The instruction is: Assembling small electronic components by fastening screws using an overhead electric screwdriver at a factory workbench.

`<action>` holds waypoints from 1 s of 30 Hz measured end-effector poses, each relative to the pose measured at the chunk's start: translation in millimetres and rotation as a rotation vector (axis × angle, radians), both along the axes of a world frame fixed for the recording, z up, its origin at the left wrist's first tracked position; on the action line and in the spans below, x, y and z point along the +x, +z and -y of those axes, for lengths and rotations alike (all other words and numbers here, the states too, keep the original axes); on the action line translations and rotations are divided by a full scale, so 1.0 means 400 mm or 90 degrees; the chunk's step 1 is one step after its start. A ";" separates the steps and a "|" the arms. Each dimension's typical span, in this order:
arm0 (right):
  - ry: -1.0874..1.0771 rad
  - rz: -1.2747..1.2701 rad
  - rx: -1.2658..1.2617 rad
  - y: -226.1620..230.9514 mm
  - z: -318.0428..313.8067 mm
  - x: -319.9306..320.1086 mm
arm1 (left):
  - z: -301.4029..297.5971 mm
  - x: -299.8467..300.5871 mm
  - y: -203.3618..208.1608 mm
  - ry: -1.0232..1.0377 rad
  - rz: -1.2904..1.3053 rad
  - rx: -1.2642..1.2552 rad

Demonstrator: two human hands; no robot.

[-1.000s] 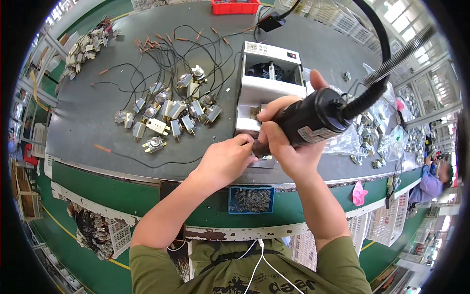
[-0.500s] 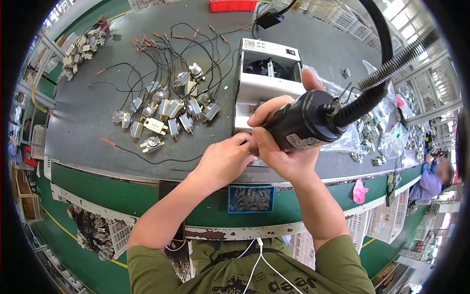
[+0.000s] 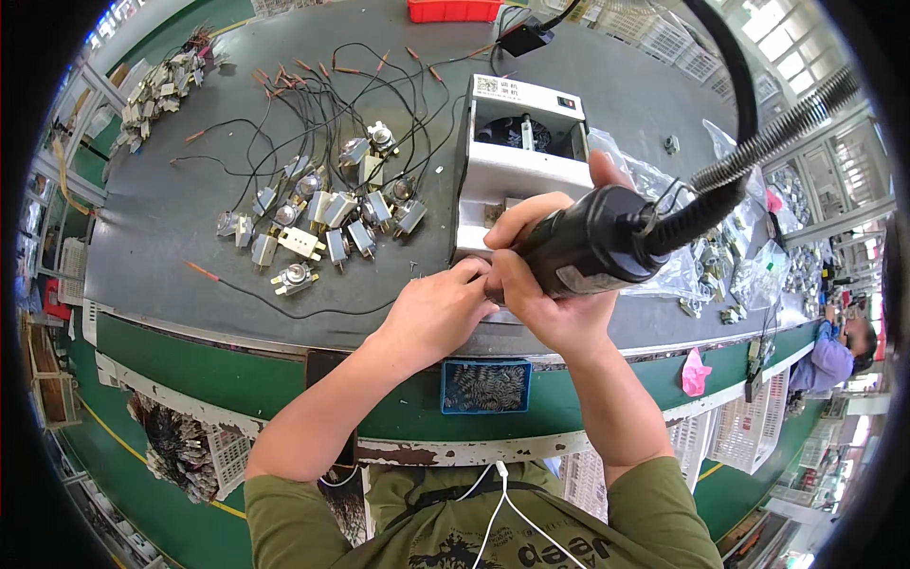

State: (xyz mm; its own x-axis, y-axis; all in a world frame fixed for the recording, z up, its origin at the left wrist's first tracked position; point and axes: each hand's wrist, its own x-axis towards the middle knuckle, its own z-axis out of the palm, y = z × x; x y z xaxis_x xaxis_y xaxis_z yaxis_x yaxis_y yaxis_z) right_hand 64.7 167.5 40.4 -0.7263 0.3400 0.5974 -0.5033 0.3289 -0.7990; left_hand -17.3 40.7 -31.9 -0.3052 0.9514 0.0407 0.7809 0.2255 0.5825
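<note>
My right hand grips the black driver, its long axis slanting from upper right down to its hidden tip at lower left. There my left fingers pinch a small, hidden part at the near bench edge.

I am seeing my right hand gripping a glossy black plastic power screwdriver, a ribbed, coiled hose trailing from it. The white box is looking like smooth painted metal or plastic. Shiny metal parts with thin rubbery wires are lying on the matt grey bench. Crinkled clear plastic bags are gleaming.
</note>
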 end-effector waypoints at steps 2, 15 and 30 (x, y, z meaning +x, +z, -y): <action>-0.008 -0.025 -0.006 -0.005 0.009 -0.007 | -0.001 0.000 -0.004 0.001 0.003 0.003; -0.127 -0.168 -0.155 0.126 -0.052 0.017 | -0.004 0.009 -0.021 -0.011 -0.055 0.135; -0.162 -0.153 -0.140 0.080 -0.051 -0.018 | -0.003 0.013 -0.014 0.001 -0.044 0.128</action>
